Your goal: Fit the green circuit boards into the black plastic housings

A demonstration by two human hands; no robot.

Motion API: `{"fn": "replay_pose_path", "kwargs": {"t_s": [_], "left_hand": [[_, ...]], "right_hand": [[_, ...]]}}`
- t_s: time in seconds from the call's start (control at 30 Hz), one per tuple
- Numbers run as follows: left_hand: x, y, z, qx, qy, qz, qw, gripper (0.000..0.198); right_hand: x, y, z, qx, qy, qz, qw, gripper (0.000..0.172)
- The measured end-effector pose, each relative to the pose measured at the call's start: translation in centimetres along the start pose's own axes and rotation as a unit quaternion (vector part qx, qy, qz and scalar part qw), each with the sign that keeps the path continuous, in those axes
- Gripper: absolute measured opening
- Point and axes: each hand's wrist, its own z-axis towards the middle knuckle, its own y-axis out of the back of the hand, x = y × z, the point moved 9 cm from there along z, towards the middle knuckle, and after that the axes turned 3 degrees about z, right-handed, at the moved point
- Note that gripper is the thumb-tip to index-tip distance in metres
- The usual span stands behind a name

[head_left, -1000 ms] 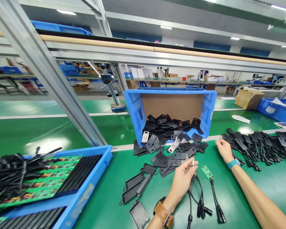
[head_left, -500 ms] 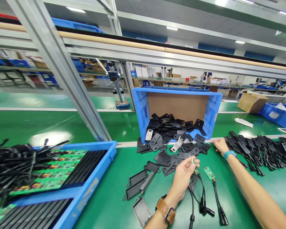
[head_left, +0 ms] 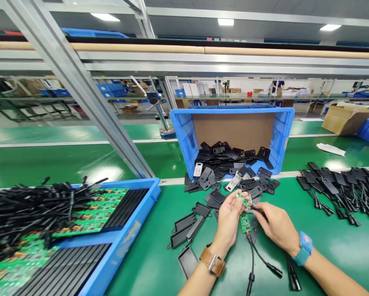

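My left hand (head_left: 228,218) pinches a small green circuit board (head_left: 243,201) with a black cable hanging from it. My right hand (head_left: 276,227) has come in beside it, fingers closed near the same board and on a black piece I cannot make out. A second green board (head_left: 245,223) with a black cable (head_left: 264,263) lies just below, between my hands. Black plastic housings (head_left: 215,200) are scattered on the green belt just beyond my hands. Open housing halves (head_left: 184,227) lie left of my left wrist.
A tipped blue bin (head_left: 184,139) spills black housings onto the belt. Finished black cabled parts (head_left: 335,185) pile up at right. A blue tray (head_left: 132,234) at left holds green boards and black cables (head_left: 33,205). A slanted metal post (head_left: 88,102) rises behind it. Cardboard box (head_left: 341,117) far right.
My right hand drew back from the pile at right and came to the board held by my left hand. The view shifted left and slightly down.
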Motion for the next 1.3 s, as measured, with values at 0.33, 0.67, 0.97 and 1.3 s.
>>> {"fn": "replay_pose_path", "kwargs": {"t_s": [0.33,0.67,0.97,1.3], "left_hand": [[0.7,0.2,0.1,0.001,0.013,0.009,1.0,0.045],[1.4,0.2,0.2,0.011,0.032,0.005,0.999,0.04],[1.1,-2.8,-1.3,0.158,0.083,0.104,0.978,0.041],[-1.0,-1.4,-0.7,0.103,-0.039,0.336,0.935,0.044]], "right_hand": [[1.3,0.4,-0.1,0.007,0.157,-0.166,0.973,0.021],[1.2,0.6,-0.1,0.006,0.157,-0.159,0.975,0.02],[-0.3,1.6,0.3,0.019,0.09,0.073,0.993,0.013],[-1.7,0.6,0.4,0.055,0.07,0.173,0.981,0.011]]}}
